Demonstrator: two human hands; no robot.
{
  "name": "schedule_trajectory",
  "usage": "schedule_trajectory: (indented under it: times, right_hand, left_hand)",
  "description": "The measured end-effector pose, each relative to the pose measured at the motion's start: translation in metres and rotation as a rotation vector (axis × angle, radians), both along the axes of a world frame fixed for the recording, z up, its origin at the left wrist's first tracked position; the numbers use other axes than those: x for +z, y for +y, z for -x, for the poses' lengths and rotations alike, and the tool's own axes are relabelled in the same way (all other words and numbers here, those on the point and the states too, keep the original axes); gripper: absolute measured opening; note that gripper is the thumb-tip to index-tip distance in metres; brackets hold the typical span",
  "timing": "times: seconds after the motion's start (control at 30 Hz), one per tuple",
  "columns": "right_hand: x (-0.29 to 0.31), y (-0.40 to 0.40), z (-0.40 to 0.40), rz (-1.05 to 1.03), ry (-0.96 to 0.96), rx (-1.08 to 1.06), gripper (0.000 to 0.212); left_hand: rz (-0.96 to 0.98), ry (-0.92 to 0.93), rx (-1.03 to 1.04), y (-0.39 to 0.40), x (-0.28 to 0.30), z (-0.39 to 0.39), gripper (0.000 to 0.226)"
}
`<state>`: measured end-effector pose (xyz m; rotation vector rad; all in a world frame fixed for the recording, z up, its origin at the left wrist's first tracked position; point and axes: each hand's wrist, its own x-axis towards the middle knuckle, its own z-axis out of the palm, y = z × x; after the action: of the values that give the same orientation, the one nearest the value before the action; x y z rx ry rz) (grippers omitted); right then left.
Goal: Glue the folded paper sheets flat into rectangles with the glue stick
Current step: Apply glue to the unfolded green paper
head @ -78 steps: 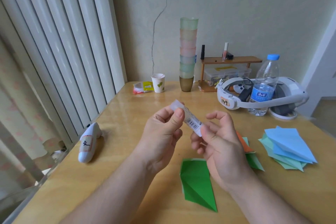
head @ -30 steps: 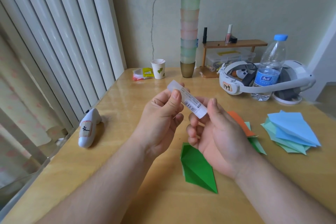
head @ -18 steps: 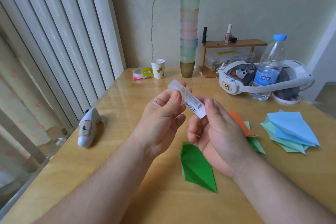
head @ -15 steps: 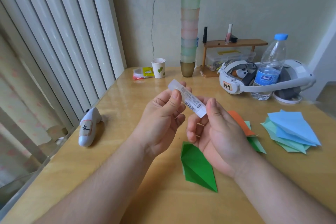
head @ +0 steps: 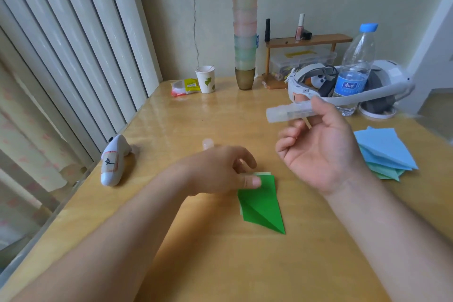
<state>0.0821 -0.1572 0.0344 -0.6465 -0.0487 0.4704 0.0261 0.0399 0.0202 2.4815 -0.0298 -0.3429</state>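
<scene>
The folded green paper sheet [head: 262,201] lies on the wooden table [head: 171,117], long axis running toward the person. The left hand [head: 220,171] presses its far corner, fingers fairly straight. Above and right of the sheet, the right hand [head: 321,152] pinches the translucent glue stick [head: 289,111], lying crosswise.

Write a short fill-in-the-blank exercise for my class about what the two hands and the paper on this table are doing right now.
1. The right hand holds the ____ above the table.
2. The left hand touches the top edge of the folded ____ paper.
3. The small cap stands on the table behind the ____ hand.
4. The stack of blue paper lies to the ____ of the right hand.

Missing words: glue stick; green; left; right
</scene>
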Motion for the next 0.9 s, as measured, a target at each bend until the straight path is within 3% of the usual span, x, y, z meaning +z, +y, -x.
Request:
schedule_trajectory:
  times: [0.07,0.2,0.3,0.57,0.77,0.9]
  right_hand:
    - [-0.002,0.003,-0.001,0.002,0.037,0.014,0.018]
    - [-0.008,0.004,0.0,0.018,0.048,0.024,0.025]
    - [-0.007,0.004,0.001,0.032,0.033,0.02,0.026]
    - [-0.009,0.004,-0.002,0.052,0.038,0.002,0.029]
    - [-0.006,0.005,0.003,0.082,0.047,0.04,0.036]
    - [-0.006,0.012,0.017,0.235,-0.04,0.366,0.035]
  left_hand:
    - [-0.128,-0.002,-0.043,-0.001,0.0,0.0,0.039]
    - [-0.195,-0.113,0.008,0.0,-0.004,-0.006,0.026]
    - [-0.147,-0.173,0.066,0.004,-0.006,-0.013,0.014]
    - [-0.062,-0.228,0.051,0.014,-0.002,-0.02,0.009]
    - [0.269,-0.22,0.094,0.06,0.016,-0.004,0.009]
    - [0.339,-0.406,0.278,0.086,0.017,0.011,0.014]
